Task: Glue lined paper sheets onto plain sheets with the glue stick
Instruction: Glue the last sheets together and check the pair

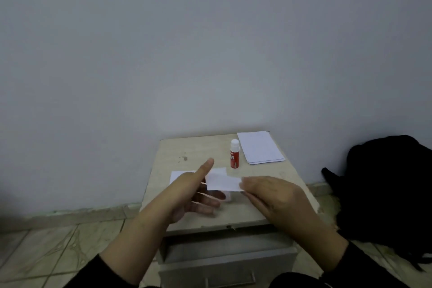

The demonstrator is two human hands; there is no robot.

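A black bag (383,184), perhaps a backpack, beside a small cabinet (224,250).

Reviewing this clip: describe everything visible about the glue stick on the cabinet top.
The glue stick is a small cylinder with a red labelled body and a white cap, closed. It looks like plastic; the label text is too small to read. It stands upright toward the back of the cabinet top, just left of the stack of paper sheets without touching it. Neither hand touches it.
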